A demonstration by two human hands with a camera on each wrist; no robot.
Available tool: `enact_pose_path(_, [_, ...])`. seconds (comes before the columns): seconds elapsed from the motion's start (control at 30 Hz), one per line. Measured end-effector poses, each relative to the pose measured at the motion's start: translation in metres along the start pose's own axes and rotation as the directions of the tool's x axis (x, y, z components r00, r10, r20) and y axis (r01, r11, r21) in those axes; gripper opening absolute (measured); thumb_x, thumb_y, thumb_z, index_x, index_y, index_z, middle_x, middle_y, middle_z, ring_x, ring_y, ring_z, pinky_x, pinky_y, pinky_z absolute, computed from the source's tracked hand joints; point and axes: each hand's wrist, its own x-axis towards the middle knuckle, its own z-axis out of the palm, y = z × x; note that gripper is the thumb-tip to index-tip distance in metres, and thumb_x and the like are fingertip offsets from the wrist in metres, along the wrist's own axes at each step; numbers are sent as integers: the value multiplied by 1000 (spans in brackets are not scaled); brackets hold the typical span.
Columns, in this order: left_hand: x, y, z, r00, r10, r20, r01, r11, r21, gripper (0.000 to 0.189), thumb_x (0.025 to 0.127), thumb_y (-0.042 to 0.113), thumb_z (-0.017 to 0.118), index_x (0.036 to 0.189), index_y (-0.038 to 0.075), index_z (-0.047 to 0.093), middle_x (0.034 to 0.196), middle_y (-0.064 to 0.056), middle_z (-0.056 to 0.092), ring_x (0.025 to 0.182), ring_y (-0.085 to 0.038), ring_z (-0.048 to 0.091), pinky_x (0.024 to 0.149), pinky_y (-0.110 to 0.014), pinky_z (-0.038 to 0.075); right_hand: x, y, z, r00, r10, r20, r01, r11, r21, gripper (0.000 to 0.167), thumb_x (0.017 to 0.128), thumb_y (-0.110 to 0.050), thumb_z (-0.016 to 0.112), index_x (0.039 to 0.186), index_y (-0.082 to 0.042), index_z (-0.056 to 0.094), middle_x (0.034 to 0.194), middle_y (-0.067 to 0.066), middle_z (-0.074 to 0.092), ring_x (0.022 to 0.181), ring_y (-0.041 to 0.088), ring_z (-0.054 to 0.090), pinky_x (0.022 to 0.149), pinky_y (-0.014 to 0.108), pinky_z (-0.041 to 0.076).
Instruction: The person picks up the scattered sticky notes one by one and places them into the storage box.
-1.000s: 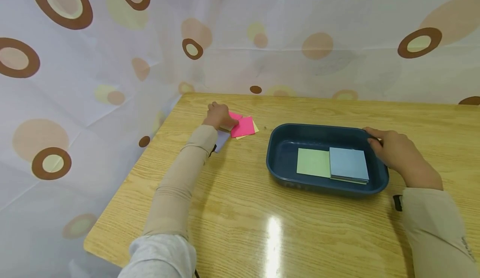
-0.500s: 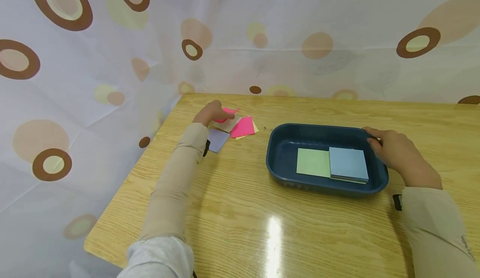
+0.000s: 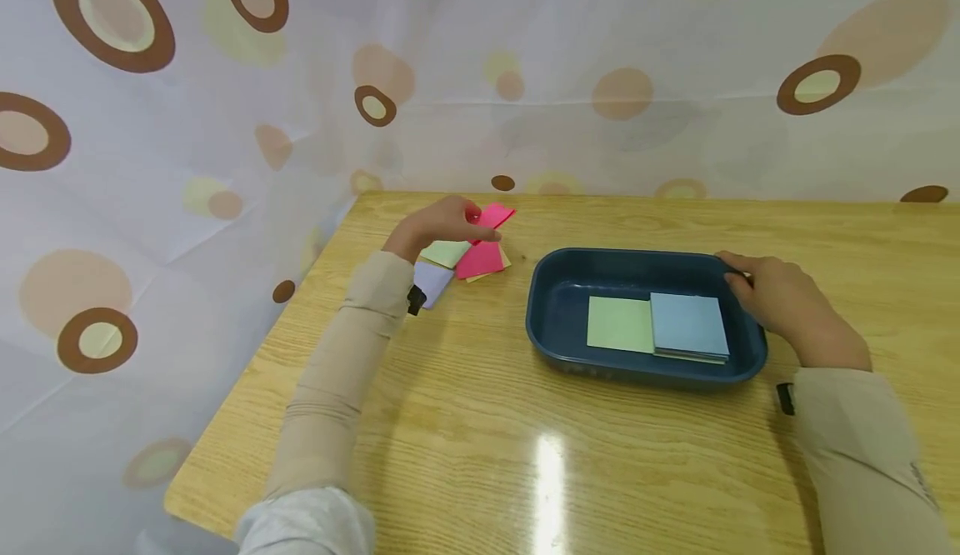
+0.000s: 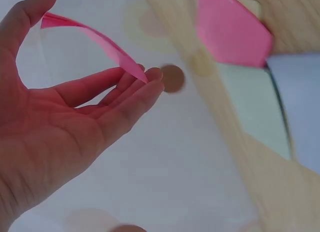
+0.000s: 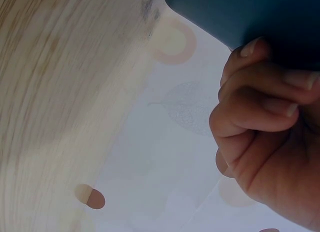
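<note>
My left hand (image 3: 442,220) pinches a bent pink sticky note pad (image 3: 497,215) between thumb and fingertips, raised over the loose notes at the far left of the table. In the left wrist view the held pad (image 4: 111,48) bows between thumb and fingers. Beneath lie another pink note (image 3: 478,263) partly over a yellow one (image 3: 506,257), a pale green one (image 3: 446,253) and a lavender one (image 3: 431,280). My right hand (image 3: 787,301) grips the far right corner of a dark blue plastic tub (image 3: 553,301); its fingers (image 5: 255,110) curl at the tub's outer side.
Inside the tub lie a pale green note stack (image 3: 619,323) and, to its right, a taller stack topped with light blue (image 3: 688,324). The wooden table (image 3: 450,422) meets a patterned cloth (image 3: 465,138) at its back and left edges.
My left hand has peeled the pink pad up off the pale green note and carried it up and to the right. The right hand keeps its grip on the tub.
</note>
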Motion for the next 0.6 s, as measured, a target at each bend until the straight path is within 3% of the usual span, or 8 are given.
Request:
enact_pose_path(0.1, [0, 22, 10, 996, 73, 47, -78, 992, 102, 34, 85, 32, 72, 77, 6, 50, 59, 1, 39, 51, -10, 33, 56, -26, 29, 0, 0, -1, 1000, 0, 0, 0, 1000, -1, 44, 100, -8, 44, 140, 11, 38, 50, 1, 36, 43, 16, 37, 46, 31, 32])
enact_pose_path(0.2, [-2, 46, 20, 989, 116, 90, -134, 963, 235, 36, 84, 32, 72, 94, 2, 55, 73, -2, 49, 62, -12, 43, 62, -25, 36, 1, -2, 0, 1000, 5, 2, -5, 1000, 2, 45, 100, -8, 44, 140, 10, 38, 50, 1, 36, 44, 16, 37, 47, 32, 32])
enact_pose_path(0.3, [-5, 72, 35, 983, 131, 132, -171, 916, 363, 57, 83, 35, 72, 123, -1, 53, 102, -8, 55, 85, -16, 51, 73, -25, 43, 2, -4, 0, 1000, 16, 8, -16, 1000, 8, 45, 100, -8, 44, 141, 10, 37, 51, 0, 36, 44, 16, 37, 47, 32, 32])
enact_pose_path(0.4, [-6, 95, 53, 974, 132, 186, -204, 869, 452, 75, 83, 37, 72, 140, 0, 41, 124, -10, 46, 102, -17, 48, 82, -25, 44, 3, -5, 0, 1000, 28, 10, -28, 999, 15, 46, 100, -9, 44, 141, 10, 37, 51, 1, 36, 44, 16, 38, 47, 32, 33])
enact_pose_path(0.5, [-4, 112, 71, 961, 140, 237, -249, 810, 531, 79, 84, 37, 72, 144, 1, 35, 131, -12, 43, 105, -18, 50, 87, -25, 44, 3, -7, 0, 999, 34, 13, -35, 999, 21, 46, 100, -9, 44, 141, 10, 37, 51, 1, 37, 44, 16, 38, 47, 32, 34])
enact_pose_path(0.6, [3, 119, 88, 957, 136, 257, -270, 742, 613, 78, 82, 37, 73, 142, 1, 38, 130, -12, 44, 101, -17, 52, 86, -24, 45, 5, -8, 1, 999, 38, 18, -38, 999, 25, 46, 100, -9, 43, 141, 9, 37, 51, 2, 37, 44, 16, 39, 47, 32, 34])
